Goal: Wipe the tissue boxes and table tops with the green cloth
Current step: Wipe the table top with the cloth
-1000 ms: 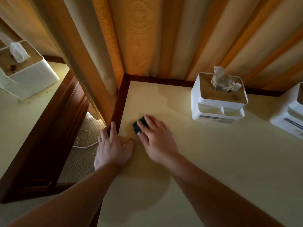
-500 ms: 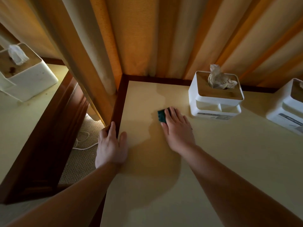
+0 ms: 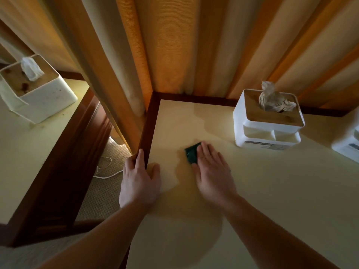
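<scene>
Table-wiping step: right hand [image 3: 212, 172], fingers flat, presses cloth [image 3: 191, 155] on table [image 3: 272, 191] left of box [image 3: 269, 121]; next, sweep toward it.

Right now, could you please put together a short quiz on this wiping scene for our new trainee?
1. True or false: the right hand presses the green cloth flat on the table top.
2. Which hand rests on the table's dark wooden edge? A. left B. right
3. Fill in: a crumpled ____ sticks out of the nearest tissue box.

Key: 1 true; 2 A, the left hand; 3 tissue.
</scene>
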`<control>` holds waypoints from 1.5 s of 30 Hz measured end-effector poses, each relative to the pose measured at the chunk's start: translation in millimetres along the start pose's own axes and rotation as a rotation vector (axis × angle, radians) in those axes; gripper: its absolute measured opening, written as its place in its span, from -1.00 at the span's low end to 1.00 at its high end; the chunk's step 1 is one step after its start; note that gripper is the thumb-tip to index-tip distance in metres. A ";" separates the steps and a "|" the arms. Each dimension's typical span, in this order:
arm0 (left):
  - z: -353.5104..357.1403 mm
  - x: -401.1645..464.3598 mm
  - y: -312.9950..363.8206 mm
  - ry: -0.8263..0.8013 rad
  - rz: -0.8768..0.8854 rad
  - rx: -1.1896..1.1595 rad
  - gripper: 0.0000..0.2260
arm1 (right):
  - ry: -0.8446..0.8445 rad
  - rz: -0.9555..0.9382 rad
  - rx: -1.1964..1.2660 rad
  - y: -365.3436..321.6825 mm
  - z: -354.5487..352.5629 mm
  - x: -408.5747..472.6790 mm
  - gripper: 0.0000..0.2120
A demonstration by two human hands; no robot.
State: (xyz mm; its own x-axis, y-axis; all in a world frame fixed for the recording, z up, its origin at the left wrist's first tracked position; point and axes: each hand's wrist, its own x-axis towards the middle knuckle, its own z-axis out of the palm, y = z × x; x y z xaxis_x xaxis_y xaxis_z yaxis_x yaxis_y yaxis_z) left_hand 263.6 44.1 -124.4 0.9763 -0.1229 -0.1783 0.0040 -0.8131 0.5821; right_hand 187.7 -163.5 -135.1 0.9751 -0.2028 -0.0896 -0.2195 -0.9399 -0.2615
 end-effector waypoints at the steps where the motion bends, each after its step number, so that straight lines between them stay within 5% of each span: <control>1: 0.0 1.0 -0.4 0.000 -0.005 0.002 -0.32 | -0.008 0.060 0.015 4.9 -6.2 17.5 -0.40; 6: 2.0 3.0 -2.6 0.009 -0.003 0.010 -0.31 | -0.002 0.208 0.012 26.9 -27.9 127.2 -0.40; 11: 5.0 3.0 -3.1 0.045 0.017 0.024 -0.33 | -0.054 0.153 -0.021 -0.8 -32.1 201.0 -0.41; 23: 6.2 0.5 -0.6 0.074 0.038 0.052 -0.34 | -0.089 -0.036 -0.009 -36.4 -26.4 227.8 -0.43; 31: 4.7 1.2 1.2 0.078 0.021 0.031 -0.33 | -0.169 -0.272 0.020 -59.7 -20.4 205.2 -0.45; 37: 3.2 2.6 -1.0 0.042 -0.005 0.002 -0.31 | -0.142 -0.369 0.052 -61.5 -5.2 109.9 -0.45; 45: 2.3 1.5 -1.2 0.023 -0.001 -0.015 -0.32 | -0.138 -0.036 0.027 -22.2 -4.9 3.8 -0.38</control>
State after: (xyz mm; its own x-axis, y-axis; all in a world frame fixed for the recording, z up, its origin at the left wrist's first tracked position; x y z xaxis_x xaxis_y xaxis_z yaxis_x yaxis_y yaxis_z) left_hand 264.6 43.6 -127.1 0.9810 -0.1089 -0.1605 0.0079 -0.8044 0.5941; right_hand 196.4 -144.8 -124.9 0.9692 -0.1274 -0.2107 -0.1869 -0.9377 -0.2928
